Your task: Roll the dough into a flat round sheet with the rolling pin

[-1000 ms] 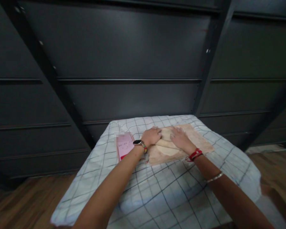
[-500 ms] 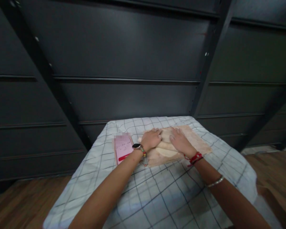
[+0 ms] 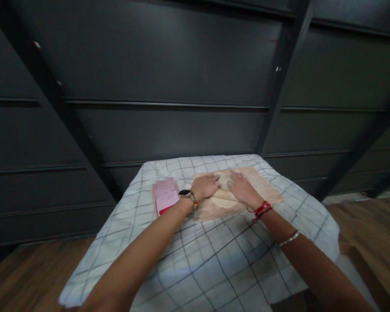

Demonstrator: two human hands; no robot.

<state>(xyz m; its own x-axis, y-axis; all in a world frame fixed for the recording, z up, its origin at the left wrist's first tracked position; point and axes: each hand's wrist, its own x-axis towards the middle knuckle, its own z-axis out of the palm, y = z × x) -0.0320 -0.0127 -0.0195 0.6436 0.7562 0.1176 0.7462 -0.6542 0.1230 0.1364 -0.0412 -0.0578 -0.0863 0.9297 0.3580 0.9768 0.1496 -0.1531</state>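
Note:
My left hand [image 3: 205,186] lies palm down over the left part of a pale wooden rolling pin [image 3: 226,196], with its fingers stretched forward. Over the right part of the pin rests my right hand [image 3: 243,188], its fingers extended and a little apart. A flat, pale sheet of dough [image 3: 220,203] shows under and in front of the pin. Behind the pin, more of it appears between my hands. Beneath everything is a tan, floury-looking mat or board [image 3: 266,184]. My palms cover both ends of the pin in large part.
A phone [image 3: 166,201] with a pink screen, digits and a red bar lies left of my left wrist. A white checked cloth [image 3: 195,255] covers the table. Dark metal panels [image 3: 169,134] stand right behind it. Wooden flooring [image 3: 370,225] shows at both sides.
The view has shifted slightly, so the whole scene sits a little further left and up. Both hands stay flat over the rolling pin, with little visible movement against the mat.

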